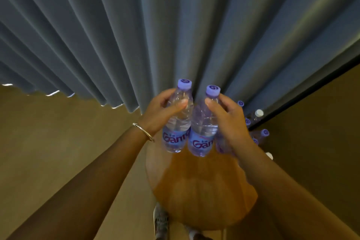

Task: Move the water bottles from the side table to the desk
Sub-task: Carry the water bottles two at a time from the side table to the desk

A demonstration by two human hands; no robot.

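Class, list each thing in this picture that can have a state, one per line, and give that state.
Left hand: grips the left bottle.
Right hand: grips the right bottle.
Left bottle: capped, upright, held.
Right bottle: capped, upright, held.
Other bottles: capped, standing behind the right hand.
Side table: round, wooden, partly bare.
Curtain: drawn.

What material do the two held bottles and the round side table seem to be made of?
Left bottle and right bottle: clear thin plastic, likely; you see through them, and the caps are matte purple. Side table: looks like wood with a smooth orange-brown finish, possibly veneer.
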